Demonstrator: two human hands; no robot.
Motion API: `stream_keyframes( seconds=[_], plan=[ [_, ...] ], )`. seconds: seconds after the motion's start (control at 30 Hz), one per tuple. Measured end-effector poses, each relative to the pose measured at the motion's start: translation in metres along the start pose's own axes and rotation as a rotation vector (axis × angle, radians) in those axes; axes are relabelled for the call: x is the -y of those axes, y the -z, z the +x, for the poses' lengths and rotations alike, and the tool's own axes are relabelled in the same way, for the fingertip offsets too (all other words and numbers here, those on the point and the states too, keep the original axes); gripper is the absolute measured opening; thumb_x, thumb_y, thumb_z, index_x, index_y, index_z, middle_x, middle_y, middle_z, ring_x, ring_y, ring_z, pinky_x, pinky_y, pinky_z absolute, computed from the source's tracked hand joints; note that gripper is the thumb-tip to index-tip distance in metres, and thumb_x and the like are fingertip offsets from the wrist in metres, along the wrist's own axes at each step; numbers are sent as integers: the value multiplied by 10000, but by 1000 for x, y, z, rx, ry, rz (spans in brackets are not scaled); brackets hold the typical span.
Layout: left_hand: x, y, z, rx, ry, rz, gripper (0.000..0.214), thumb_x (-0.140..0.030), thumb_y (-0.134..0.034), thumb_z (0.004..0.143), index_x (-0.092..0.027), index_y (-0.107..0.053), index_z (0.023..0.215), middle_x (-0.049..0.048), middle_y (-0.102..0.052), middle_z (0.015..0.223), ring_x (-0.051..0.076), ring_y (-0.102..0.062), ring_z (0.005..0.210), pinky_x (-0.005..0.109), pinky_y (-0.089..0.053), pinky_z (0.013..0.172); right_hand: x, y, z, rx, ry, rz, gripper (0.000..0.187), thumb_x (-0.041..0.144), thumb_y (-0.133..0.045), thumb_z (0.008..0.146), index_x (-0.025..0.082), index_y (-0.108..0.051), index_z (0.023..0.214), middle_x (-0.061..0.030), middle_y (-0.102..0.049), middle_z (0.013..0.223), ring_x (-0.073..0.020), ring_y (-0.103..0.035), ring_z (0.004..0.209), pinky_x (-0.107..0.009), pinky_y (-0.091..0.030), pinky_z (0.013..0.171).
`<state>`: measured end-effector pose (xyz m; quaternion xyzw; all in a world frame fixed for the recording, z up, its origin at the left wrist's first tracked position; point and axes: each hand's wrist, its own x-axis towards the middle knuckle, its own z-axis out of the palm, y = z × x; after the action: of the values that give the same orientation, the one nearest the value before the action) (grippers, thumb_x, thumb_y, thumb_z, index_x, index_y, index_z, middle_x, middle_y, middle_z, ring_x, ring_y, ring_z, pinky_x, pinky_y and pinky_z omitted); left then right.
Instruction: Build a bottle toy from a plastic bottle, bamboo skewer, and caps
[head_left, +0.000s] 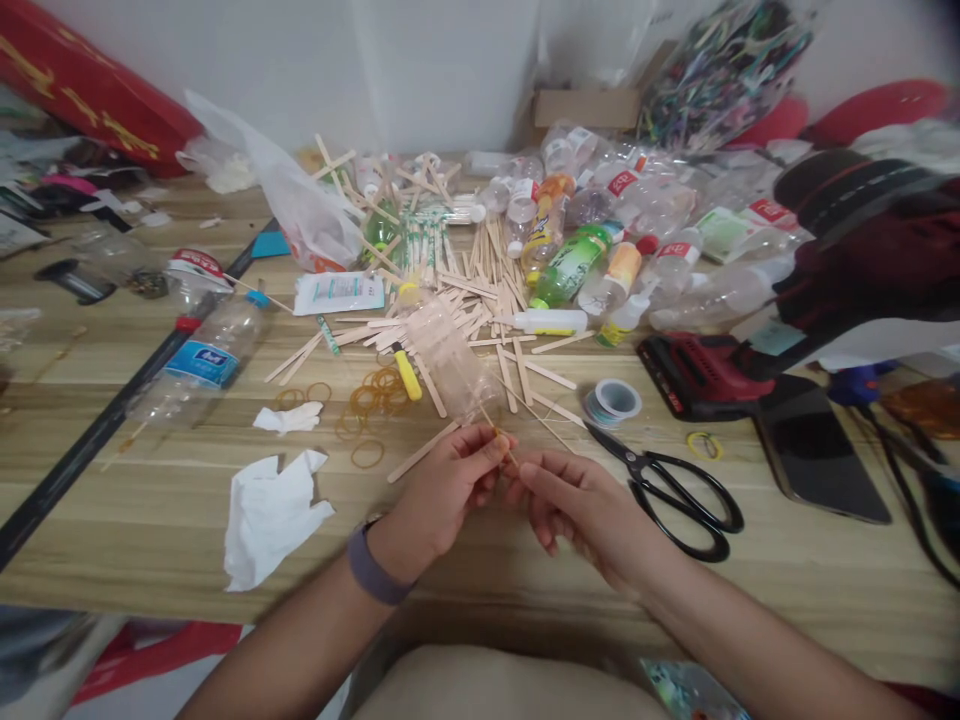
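Observation:
My left hand [457, 465] pinches a thin wooden stick [484, 410] that runs out of the near end of a clear plastic bottle [448, 355] with a yellow cap. A small orange-yellow bit, perhaps a rubber band, shows at the left fingertips. My right hand [570, 495] is closed at the stick's near end, thumb and forefinger together. The bottle lies on the table beyond my hands, over some flat wooden craft sticks [469, 320]. Left of it are a yellow-handled tool [407, 374] and loose rubber bands [379, 390].
Black scissors [675, 490], a spool [613, 402], a phone [821, 450] and a cordless drill [712, 375] lie to the right. Many plastic bottles [574, 265] crowd the back. Leftward are a blue-labelled bottle [201, 362], torn tissue [274, 515] and a long black bar [97, 455].

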<state>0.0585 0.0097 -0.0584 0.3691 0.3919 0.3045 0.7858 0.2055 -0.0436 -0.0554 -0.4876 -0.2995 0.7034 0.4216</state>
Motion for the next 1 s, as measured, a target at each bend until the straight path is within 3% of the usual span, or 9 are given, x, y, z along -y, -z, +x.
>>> stream_keyframes(
  seconds=[0.13,0.3,0.53,0.63,0.8,1.0],
  plan=[
    [2,1,1,-9,-13,54,380,-485,-793,680,-137,-671,773,-33,-538,573,65,-414,510,205,-264,462,0,0,5,-28,50,-40,549,640,-812,691,144,-576,669,28,-559,590,-35,-402,384,-172,-260,350],
    [-3,-2,-1,-50,7,-56,309,-370,-800,639,-123,-719,806,-20,-557,627,66,-432,525,211,-264,463,-1,-3,8,-40,113,-37,539,640,-783,719,160,-538,693,37,-531,611,-34,-373,405,-186,-208,372],
    [4,-4,0,-75,-2,-148,495,-505,-851,632,-141,-703,933,-57,-515,604,64,-427,528,206,-327,519,-10,-5,8,-24,130,-80,551,667,-733,762,161,-522,704,34,-519,634,-39,-377,425,-191,-227,403],
    [7,-4,-1,-87,-2,-53,472,-498,-847,637,-136,-679,889,-46,-550,621,74,-456,539,216,-338,530,-13,-6,9,-17,128,-80,571,688,-718,767,157,-519,707,22,-543,668,-35,-386,425,-188,-238,406],
    [5,-5,-2,-154,-75,114,445,-557,-693,781,-120,-678,866,-45,-525,592,75,-420,506,223,-289,482,-14,-6,9,-23,96,-38,581,694,-740,746,160,-510,727,46,-500,624,-33,-368,411,-184,-203,398],
    [5,-7,0,-151,-50,-98,488,-560,-798,679,-131,-665,870,-38,-555,644,66,-430,524,213,-337,505,-14,-3,9,-40,84,-10,584,694,-748,738,165,-500,727,51,-482,617,-33,-358,408,-189,-192,397]
  ],
)
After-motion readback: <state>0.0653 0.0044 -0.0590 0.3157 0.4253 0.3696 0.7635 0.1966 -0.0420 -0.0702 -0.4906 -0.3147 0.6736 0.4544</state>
